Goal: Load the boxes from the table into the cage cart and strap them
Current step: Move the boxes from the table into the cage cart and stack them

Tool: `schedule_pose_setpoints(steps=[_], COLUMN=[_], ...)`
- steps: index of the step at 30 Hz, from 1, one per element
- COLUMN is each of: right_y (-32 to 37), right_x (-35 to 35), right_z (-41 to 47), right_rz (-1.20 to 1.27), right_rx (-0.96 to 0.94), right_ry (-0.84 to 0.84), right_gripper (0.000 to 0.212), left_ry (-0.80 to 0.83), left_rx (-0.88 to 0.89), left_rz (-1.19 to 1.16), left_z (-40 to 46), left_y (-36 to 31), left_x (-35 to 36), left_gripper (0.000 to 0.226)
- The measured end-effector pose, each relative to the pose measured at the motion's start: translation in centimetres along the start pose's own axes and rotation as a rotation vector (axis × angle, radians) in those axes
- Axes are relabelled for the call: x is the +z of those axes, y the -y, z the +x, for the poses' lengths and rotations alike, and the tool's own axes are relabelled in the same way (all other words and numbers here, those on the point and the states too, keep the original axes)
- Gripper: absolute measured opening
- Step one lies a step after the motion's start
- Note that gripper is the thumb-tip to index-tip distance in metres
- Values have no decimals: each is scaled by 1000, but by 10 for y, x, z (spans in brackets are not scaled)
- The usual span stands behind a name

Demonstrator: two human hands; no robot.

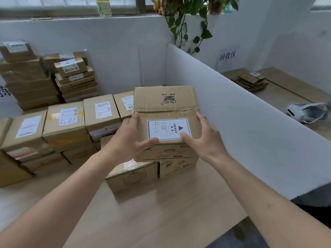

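Both bare forearms reach forward from the bottom corners over the table [161, 212] and meet at a box [165, 111] marked with a "HEAVY" label [169, 129]. Her or his left hand [133, 138] lies on the box's left top edge, fingers spread and nearly straight, thumb laid across the near edge by the label. On the other side the right hand [204, 138] mirrors it, fingers fanned along the right top edge and thumb touching the label's lower corner. Neither hand curls round the box; both press flat against it.

That box sits on top of two lower boxes [136, 176] at the table's middle, just beside a white partition [232, 122]. More boxes [66, 126] stand in rows and stacks to the left, some with shipping labels. Beyond the partition lie flattened cartons [250, 82] and a white headset [304, 112]. A trailing plant [186, 20] hangs from the windowsill.
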State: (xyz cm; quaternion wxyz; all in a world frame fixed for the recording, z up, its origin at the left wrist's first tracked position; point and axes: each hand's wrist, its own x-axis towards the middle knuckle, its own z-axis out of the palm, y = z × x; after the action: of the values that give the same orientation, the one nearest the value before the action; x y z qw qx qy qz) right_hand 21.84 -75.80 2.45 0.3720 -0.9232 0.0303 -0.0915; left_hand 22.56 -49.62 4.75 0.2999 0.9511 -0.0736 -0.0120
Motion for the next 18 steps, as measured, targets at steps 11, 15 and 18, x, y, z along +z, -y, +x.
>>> schedule_pose_setpoints(steps=[11, 15, 18], right_y=[50, 54, 55], right_x=[-13, -15, -16], right_z=[-56, -74, -88], right_rz=[14, 14, 22], right_rx=[-119, -177, -243], right_ry=[13, 53, 79], right_gripper=[106, 105, 104], left_ry=[-157, -213, -255], left_rx=[10, -39, -93], left_rz=[24, 0, -6], left_z=[-79, -114, -143], left_y=[-8, -10, -15], left_x=[-45, -44, -39], left_gripper=[124, 128, 129])
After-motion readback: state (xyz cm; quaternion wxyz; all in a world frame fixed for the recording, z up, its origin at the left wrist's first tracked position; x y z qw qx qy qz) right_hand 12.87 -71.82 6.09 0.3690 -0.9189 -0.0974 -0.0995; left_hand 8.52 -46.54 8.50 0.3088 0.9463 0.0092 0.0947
